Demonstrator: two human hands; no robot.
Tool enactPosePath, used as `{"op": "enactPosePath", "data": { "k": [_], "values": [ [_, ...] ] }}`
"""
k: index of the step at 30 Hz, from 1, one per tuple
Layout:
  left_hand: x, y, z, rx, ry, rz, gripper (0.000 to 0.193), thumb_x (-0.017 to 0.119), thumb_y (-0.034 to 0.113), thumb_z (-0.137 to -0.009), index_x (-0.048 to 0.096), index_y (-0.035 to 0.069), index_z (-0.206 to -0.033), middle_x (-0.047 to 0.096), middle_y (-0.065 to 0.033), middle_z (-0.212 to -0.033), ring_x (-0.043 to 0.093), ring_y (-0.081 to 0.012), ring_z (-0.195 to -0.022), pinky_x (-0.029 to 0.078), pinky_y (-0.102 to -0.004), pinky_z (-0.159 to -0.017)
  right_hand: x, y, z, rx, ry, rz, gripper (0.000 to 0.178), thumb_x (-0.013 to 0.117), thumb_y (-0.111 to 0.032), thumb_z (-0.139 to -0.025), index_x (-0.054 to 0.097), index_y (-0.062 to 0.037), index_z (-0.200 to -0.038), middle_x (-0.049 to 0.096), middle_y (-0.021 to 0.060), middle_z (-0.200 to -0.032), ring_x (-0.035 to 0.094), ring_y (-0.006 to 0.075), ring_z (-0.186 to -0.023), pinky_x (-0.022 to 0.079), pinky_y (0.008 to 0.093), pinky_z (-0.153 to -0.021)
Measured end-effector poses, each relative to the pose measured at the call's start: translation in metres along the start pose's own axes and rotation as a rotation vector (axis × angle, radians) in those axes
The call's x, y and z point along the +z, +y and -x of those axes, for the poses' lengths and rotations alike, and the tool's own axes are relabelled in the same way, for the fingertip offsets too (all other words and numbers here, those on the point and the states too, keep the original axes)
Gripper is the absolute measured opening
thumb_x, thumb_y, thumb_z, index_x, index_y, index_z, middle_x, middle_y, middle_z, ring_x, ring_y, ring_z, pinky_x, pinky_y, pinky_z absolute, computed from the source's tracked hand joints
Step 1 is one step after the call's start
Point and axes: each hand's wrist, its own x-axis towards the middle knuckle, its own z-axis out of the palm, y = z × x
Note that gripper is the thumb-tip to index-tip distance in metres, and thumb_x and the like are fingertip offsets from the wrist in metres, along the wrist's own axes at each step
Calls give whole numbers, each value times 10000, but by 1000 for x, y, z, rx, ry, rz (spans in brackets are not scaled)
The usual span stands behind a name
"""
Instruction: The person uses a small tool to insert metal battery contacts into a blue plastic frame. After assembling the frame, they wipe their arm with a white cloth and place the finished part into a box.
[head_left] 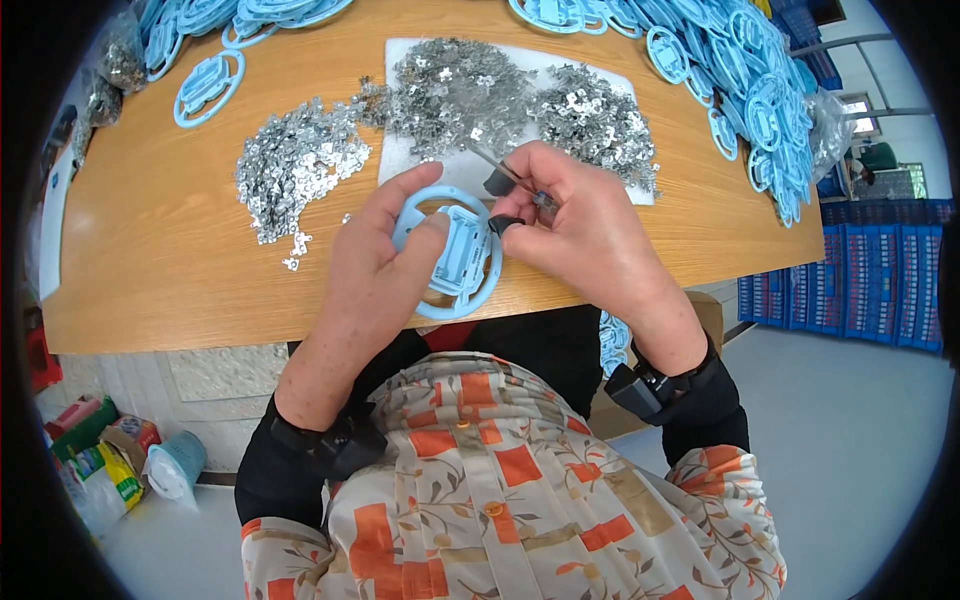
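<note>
My left hand (pixel 372 255) grips a light blue plastic wheel-shaped part (pixel 463 250) by its left side. An outer ring surrounds the part's boxy centre, and my thumb rests on that centre. Close to its right rim, my right hand (pixel 585 225) is closed around thin metal tweezers (pixel 507 168), which point up and left. Black covers sit on the right thumb and forefinger. Whether those fingertips also pinch a small metal piece cannot be made out. Beyond my hands lie small silvery metal pieces in a left pile (pixel 300 165), a middle pile (pixel 455 95) and a right pile (pixel 595 120).
A white sheet (pixel 400 160) lies under the middle and right piles on the wooden table (pixel 180 220). Many similar blue parts (pixel 765 110) are heaped at the far right, with more at the far left. Blue crates (pixel 870 280) stand right; a light blue bin (pixel 180 460) is at lower left.
</note>
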Motion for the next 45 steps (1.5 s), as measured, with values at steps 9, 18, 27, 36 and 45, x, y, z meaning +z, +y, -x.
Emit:
{"op": "enactPosePath", "data": {
  "k": [9, 18, 27, 36, 45],
  "values": [
    [-1, -15, -3, 53, 21, -64, 461, 579, 164, -918, 510, -49, -1320, 691, -126, -1016, 649, -127, -871, 526, -286, -752, 16, -16, -8, -143, 3, 417, 238, 659, 3, -747, 588, -9, -974, 643, 79, -749, 630, 153, -683, 520, 288, -656],
    [-8, -2, -3, -39, -43, -91, 423, 536, 83, -950, 486, -20, -1358, 633, -67, -1136, 589, -86, -995, 481, -247, -877, 10, 17, -3, -139, 189, 123, 225, 634, -17, -794, 604, -13, -1017, 656, 153, -842, 663, 259, -755, 526, 343, -693],
    [-7, -1, -2, 22, -24, 144, 451, 542, 94, -953, 461, -40, -1375, 637, -84, -1131, 605, -106, -987, 490, -255, -860, 29, 34, 3, -106, 287, -173, 198, 625, -57, -917, 570, 2, -1097, 623, 12, -903, 580, 48, -791, 478, 198, -681],
    [-8, 10, 8, 78, -142, 77, 431, 554, 89, -955, 469, -18, -1364, 587, -90, -1216, 548, -134, -1117, 440, -286, -950, 13, 35, 15, 153, -77, -679, 205, 567, -150, -984, 586, -1, -1123, 637, 13, -758, 473, 17, -542, 350, 151, -471],
    [-18, 39, -3, 429, -234, -684, 520, 584, 34, -807, 516, 19, -1322, 565, -163, -1113, 576, -314, -1027, 462, -368, -900, 6, 9, 7, 188, -104, -502, 232, 508, -57, -890, 610, -13, -1094, 607, -29, -757, 450, 15, -558, 349, 177, -491]
  ]
}}
